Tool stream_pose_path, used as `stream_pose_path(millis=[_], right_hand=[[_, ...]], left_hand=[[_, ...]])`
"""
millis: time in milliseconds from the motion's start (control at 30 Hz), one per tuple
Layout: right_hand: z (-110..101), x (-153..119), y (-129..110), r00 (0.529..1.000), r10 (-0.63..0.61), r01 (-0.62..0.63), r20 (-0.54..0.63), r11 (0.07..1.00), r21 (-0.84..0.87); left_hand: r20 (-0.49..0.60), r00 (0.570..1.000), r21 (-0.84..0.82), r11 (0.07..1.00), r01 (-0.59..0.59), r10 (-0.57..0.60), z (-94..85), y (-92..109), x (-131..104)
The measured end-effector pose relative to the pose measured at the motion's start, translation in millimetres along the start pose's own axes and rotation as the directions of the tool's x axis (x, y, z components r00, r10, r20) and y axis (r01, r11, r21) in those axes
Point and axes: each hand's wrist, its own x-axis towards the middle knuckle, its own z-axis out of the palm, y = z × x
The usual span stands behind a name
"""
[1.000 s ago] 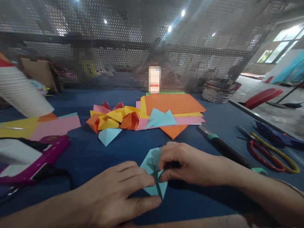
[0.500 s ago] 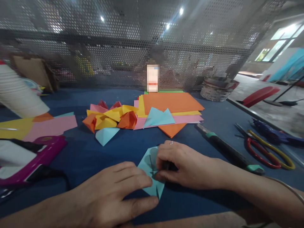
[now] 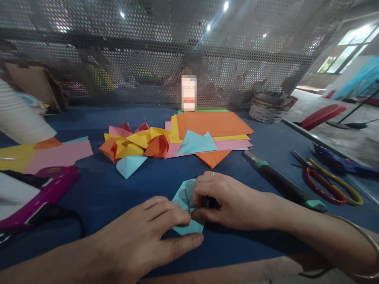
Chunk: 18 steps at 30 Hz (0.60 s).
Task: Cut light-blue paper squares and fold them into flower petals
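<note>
A folded sheet of light-blue paper (image 3: 185, 191) lies on the blue tabletop between my hands, with crease lines across it. My right hand (image 3: 216, 199) is closed in a pinch at the paper's right side; its curled fingers and thumb cover that part. From the left, my left hand (image 3: 160, 228) rests its fingertips on the lower left of the sheet. Its thumb stretches apart along the lower edge, leaving a gap with blue paper showing. Beyond the hands sit a folded light-blue piece (image 3: 130, 165) and another (image 3: 198, 142), the latter on stacked paper.
Folded yellow pieces (image 3: 137, 142) cluster with orange and pink ones. Orange sheets (image 3: 213, 123) top a coloured stack. Right: a utility knife (image 3: 284, 185), pliers (image 3: 334, 183), a woven basket (image 3: 270, 108). Left: a magenta corded tool (image 3: 59, 183), stacked paper cups (image 3: 25, 114), a pink sheet (image 3: 62, 156).
My left thumb has slid right along the paper's lower edge, and the lower flap now lies flatter. The right hand keeps its pinch. The whole view has shifted slightly.
</note>
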Motion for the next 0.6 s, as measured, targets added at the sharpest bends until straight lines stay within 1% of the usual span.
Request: stream_pose_path(millis=[133, 367, 600], right_hand=[[-0.6, 0.1, -0.2, 1.0, 0.001, -0.001, 0.003, 1.0, 0.0], [-1.5, -0.3, -0.3, 1.0, 0.003, -0.003, -0.004, 1.0, 0.026], [-1.2, -1.1, -1.8, 1.0, 0.023, -0.023, -0.007, 1.0, 0.017]], left_hand=[[0.045, 0.999, 0.023, 1.0, -0.013, 0.012, -1.5, 0.4, -1.7], [0.072, 0.997, 0.055, 0.998, -0.031, 0.027, -0.3, -2.2, -1.5], [0.044, 0.997, 0.081, 0.995, -0.063, 0.06, 5.5, -5.6, -2.7]])
